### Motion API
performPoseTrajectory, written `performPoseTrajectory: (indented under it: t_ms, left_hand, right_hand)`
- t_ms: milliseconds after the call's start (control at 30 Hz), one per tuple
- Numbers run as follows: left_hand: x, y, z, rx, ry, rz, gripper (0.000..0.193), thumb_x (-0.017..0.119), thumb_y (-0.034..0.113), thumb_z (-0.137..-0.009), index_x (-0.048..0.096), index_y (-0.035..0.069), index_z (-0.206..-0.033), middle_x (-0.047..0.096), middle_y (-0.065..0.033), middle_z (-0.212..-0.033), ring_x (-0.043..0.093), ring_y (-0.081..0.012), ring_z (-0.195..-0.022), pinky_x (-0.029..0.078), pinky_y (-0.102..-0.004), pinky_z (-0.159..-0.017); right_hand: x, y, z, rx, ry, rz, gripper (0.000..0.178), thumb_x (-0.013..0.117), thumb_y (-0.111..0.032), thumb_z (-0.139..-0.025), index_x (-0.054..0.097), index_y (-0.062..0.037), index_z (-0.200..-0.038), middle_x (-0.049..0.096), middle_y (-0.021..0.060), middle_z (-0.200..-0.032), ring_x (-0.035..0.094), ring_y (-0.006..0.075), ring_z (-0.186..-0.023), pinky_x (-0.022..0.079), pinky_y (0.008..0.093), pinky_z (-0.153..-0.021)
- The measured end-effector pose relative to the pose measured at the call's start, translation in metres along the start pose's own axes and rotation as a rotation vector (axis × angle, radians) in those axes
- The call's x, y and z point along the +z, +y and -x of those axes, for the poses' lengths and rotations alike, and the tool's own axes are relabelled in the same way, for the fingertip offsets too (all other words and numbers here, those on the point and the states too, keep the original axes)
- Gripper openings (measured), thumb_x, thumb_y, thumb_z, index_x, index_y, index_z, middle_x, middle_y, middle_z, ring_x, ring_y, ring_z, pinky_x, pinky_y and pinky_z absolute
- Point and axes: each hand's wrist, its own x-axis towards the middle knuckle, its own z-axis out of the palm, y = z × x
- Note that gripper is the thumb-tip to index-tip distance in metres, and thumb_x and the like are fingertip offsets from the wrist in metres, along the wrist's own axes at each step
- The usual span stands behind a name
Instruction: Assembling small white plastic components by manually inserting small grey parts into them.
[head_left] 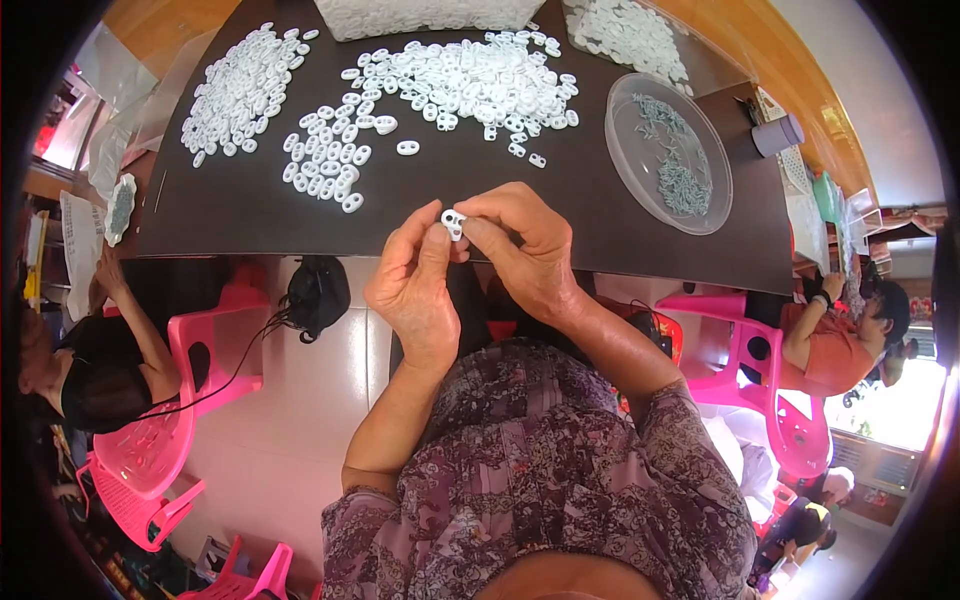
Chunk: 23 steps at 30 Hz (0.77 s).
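Between the fingertips of both hands, just over the table's near edge, is a small white plastic piece with round holes [453, 224]. My left hand [418, 290] pinches it from the left with thumb and fingers. From the right, my right hand [528, 245] grips it with thumb and forefinger. Whether one part or two joined parts are held is too small to tell. Beyond my hands lie a loose cluster of white two-holed oval pieces [325, 165] and a large heap of similar white pieces [480, 85]. A single white oval piece [408, 148] lies apart.
Another white heap [240, 95] covers the dark table's [560, 190] far left. At right, a round clear tray [622, 150] holds small grey-green screw-like parts [685, 188]. A filled white container [430, 25] stands at the back. People sit on both sides by pink chairs [180, 400].
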Motion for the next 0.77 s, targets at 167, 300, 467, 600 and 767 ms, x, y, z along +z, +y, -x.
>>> performPoseTrajectory:
  t_ms: [167,300,467,600,767]
  left_hand:
    - [-0.003,-0.001,-0.001,0.004,-0.008,-0.021,0.019,0.059,-0.001,-0.086,0.062,-0.009,-0.103,0.064,-0.0099,-0.087,0.059,-0.0130,-0.072,0.050,-0.0246,-0.065]
    - [-0.003,-0.001,-0.002,0.040,0.027,-0.052,0.018,0.059,-0.001,-0.086,0.063,-0.009,-0.102,0.064,-0.0090,-0.092,0.059,-0.0115,-0.079,0.048,-0.0223,-0.070]
    - [-0.002,0.000,-0.002,0.022,0.037,-0.049,0.018,0.059,-0.002,-0.086,0.063,-0.008,-0.102,0.064,-0.0088,-0.093,0.058,-0.0114,-0.079,0.049,-0.0223,-0.070]
    - [-0.003,0.006,-0.004,-0.025,-0.021,-0.025,0.018,0.059,-0.002,-0.086,0.063,-0.008,-0.103,0.064,-0.0091,-0.092,0.058,-0.0114,-0.077,0.048,-0.0226,-0.067]
    - [-0.015,0.007,-0.010,-0.021,-0.196,-0.071,0.021,0.061,0.003,-0.087,0.063,-0.005,-0.106,0.060,-0.0055,-0.092,0.057,-0.0108,-0.072,0.048,-0.0216,-0.065]
  right_hand:
    - [0.004,-0.005,0.000,0.023,0.008,0.004,0.020,0.067,0.001,-0.073,0.063,-0.0051,-0.092,0.059,0.0057,-0.082,0.055,0.0172,-0.069,0.045,0.0288,-0.058]
    - [0.004,-0.007,-0.003,-0.122,0.001,0.138,0.026,0.070,-0.001,-0.068,0.061,-0.0055,-0.092,0.059,0.0063,-0.082,0.054,0.0209,-0.071,0.045,0.0313,-0.060]
    - [0.003,0.001,-0.005,-0.238,-0.011,0.259,0.030,0.072,-0.001,-0.069,0.063,-0.0035,-0.097,0.060,0.0067,-0.087,0.053,0.0166,-0.070,0.045,0.0264,-0.061]
    - [0.003,0.000,-0.006,-0.284,0.018,0.268,0.028,0.071,-0.002,-0.066,0.061,-0.0037,-0.093,0.059,0.0073,-0.084,0.053,0.0212,-0.071,0.045,0.0304,-0.060]
    - [0.003,0.001,-0.004,-0.208,0.007,0.159,0.026,0.070,-0.002,-0.066,0.061,-0.0058,-0.090,0.059,0.0064,-0.082,0.054,0.0238,-0.072,0.045,0.0330,-0.060]
